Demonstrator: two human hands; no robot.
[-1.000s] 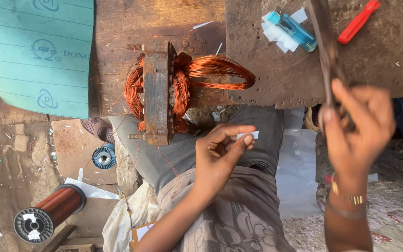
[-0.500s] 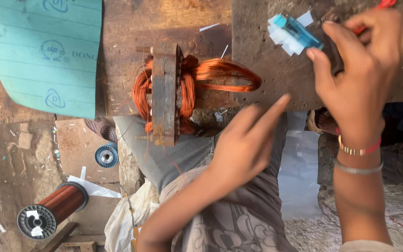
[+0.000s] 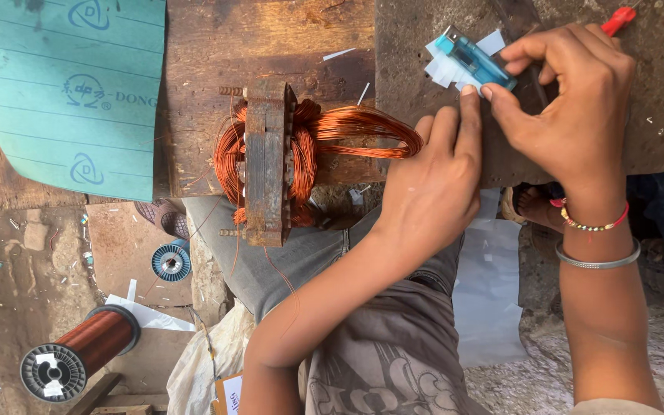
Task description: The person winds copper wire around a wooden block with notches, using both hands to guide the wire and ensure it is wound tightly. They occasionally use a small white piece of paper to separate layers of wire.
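Observation:
A motor stator [image 3: 268,161] with copper wire coils [image 3: 363,127] lies on the wooden bench [image 3: 217,46], partly over my lap. My right hand [image 3: 570,100] pinches the end of a blue translucent lighter [image 3: 474,58] that rests on white paper slips [image 3: 443,69] on a dark metal plate [image 3: 409,31]. My left hand [image 3: 439,184] reaches up beside it. Its fingers are stretched out, and the tips touch the plate right under the lighter. Bracelets circle my right wrist.
A teal insulating sheet [image 3: 71,92] covers the bench's left side. On the ground lie a large spool of copper wire [image 3: 78,353] and a small blue spool [image 3: 170,261]. A red-handled tool [image 3: 618,17] pokes out behind my right hand. White plastic sheet [image 3: 489,300] lies below.
My right hand, holding scissors at the right a second ago, has moved up to the lighter. My left hand has risen from my lap to the plate beside it.

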